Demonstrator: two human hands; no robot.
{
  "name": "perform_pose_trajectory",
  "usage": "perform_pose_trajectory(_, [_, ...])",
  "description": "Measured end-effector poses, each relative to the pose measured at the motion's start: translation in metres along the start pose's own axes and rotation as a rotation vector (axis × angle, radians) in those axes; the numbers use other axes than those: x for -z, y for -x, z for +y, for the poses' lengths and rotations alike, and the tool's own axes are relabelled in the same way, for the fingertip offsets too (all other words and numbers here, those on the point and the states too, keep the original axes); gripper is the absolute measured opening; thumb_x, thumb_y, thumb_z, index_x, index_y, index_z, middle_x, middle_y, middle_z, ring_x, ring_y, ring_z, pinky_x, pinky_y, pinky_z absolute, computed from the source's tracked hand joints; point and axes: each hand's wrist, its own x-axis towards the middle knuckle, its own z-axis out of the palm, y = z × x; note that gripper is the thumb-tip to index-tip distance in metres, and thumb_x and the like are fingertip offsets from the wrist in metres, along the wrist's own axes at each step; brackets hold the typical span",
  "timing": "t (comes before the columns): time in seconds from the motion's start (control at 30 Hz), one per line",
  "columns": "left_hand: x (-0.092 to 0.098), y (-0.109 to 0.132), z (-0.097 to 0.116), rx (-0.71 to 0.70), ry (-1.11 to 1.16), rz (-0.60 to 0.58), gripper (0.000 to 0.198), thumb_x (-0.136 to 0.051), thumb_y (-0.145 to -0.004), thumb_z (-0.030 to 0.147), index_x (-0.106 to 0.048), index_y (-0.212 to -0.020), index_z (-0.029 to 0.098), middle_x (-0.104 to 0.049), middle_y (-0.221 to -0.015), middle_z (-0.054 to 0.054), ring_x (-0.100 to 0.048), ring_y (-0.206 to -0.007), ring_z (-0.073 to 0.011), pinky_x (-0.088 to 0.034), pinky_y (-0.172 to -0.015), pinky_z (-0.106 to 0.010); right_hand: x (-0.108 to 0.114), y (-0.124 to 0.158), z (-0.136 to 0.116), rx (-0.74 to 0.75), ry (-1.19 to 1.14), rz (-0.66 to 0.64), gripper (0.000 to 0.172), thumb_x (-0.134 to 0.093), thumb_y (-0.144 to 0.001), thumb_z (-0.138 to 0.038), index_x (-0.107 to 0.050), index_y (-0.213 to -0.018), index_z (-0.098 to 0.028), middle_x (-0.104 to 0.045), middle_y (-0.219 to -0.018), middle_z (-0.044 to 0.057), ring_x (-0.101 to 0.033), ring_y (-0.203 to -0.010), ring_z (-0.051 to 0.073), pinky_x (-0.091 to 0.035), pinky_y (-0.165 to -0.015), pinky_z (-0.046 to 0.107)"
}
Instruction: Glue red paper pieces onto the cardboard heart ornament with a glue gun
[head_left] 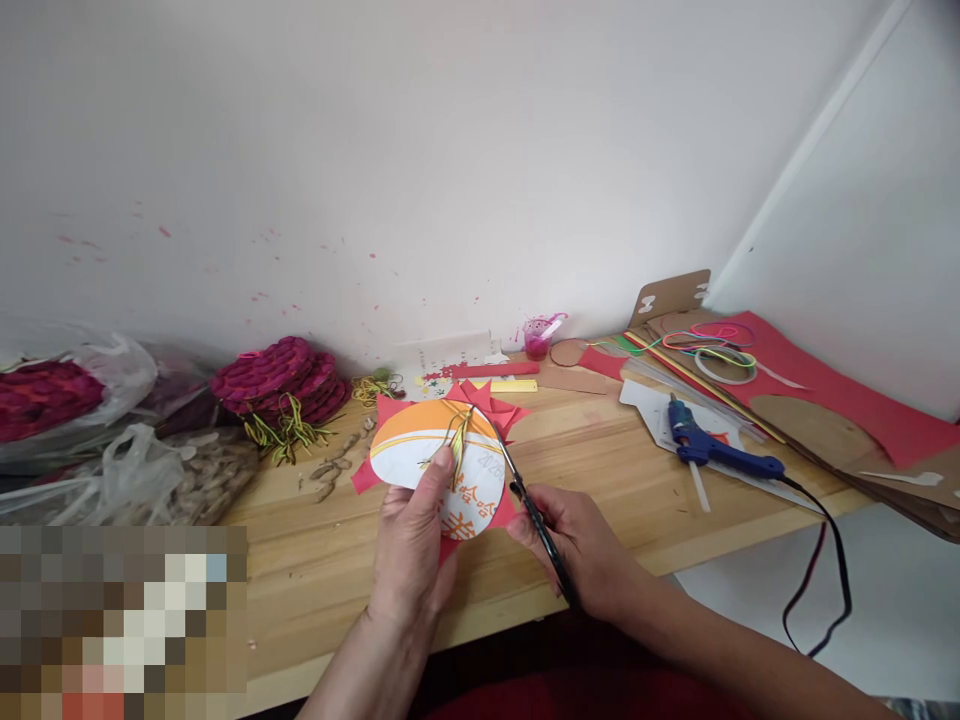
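One paper disc (417, 452) in left hand (411, 555), scissors (527, 503) in right hand (589, 555)

Bare bench (600, 470) between disc (420, 450), glue gun (709, 452)

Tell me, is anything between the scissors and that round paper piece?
Nothing visible. The scissors in the right hand meet the paper disc at its right edge; the left hand grips it lower down, clear of the blades.

On the table (600, 480), woven mats (281, 378) lie left of the paper disc (439, 465), glue gun (712, 452) right.
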Motion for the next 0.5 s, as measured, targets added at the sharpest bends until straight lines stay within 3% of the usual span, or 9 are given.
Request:
perform_pose_trajectory(0.17, [0.004,0.0013,-0.0027,-0.01,-0.014,-0.026,0.045,-0.085,-0.075,0.018,-0.071,-0.118,0.02,-0.08,-0.102,-0.006,-0.076,-0.084,-0.0151,-0.059,-0.088,-0.025,0.0007,0.0021,-0.0029,-0.016,0.042,0.034,0.038,-0.064,-0.089,-0.049,-0.05,-0.068,-0.02,-0.048,-0.063,-0.003,-0.043,-0.062,0.014,-0.033,-0.056,0.026])
perform_pose_trajectory(0.33, [0.0076,0.0039,-0.0068,0.03,-0.047,-0.095,0.052,-0.087,-0.073,0.024,-0.069,-0.121,0.018,-0.08,-0.105,-0.008,-0.077,-0.089,-0.0223,-0.06,-0.091,-0.034,0.0026,0.0009,-0.0094,0.011,0.079,0.045,0.037,-0.064,-0.09,-0.045,-0.047,-0.067,-0.022,-0.046,-0.058,-0.005,-0.042,-0.057,0.013,-0.032,-0.054,0.026])
perform_pose_trajectory(0.5, [0.0093,0.0045,-0.0069,0.02,-0.045,-0.111,0.051,-0.087,-0.073,0.027,-0.069,-0.12,0.016,-0.079,-0.106,-0.009,-0.077,-0.089,-0.0222,-0.06,-0.091,-0.034,0.0033,0.0006,-0.0074,0.011,0.072,0.042,0.039,-0.06,-0.092,-0.045,-0.043,-0.066,-0.022,-0.042,-0.06,-0.005,-0.037,-0.058,0.012,-0.028,-0.053,0.026])
